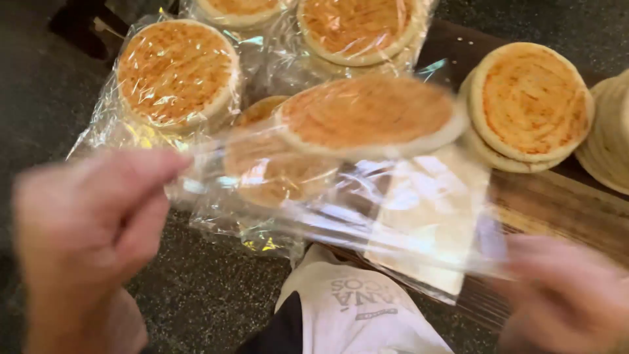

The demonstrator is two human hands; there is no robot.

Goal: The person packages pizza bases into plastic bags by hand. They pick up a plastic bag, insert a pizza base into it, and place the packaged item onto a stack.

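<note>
I see my left hand [88, 223] pinching a clear bag [367, 223] holding flatbread [370, 115] mid-frame — my right hand [567, 295], lower right, seems to grip its other end, though blurred.

Dark speckled floor [196, 295] under a brown wooden board [557, 203] (evenly lit)

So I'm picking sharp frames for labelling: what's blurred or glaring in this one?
Head view: both the left hand and right hand are motion-smeared, as are the clear plastic bag and flatbread they hold; the bagged flatbread behind shows glare streaks; the unwrapped stack is fairly sharp.
</note>
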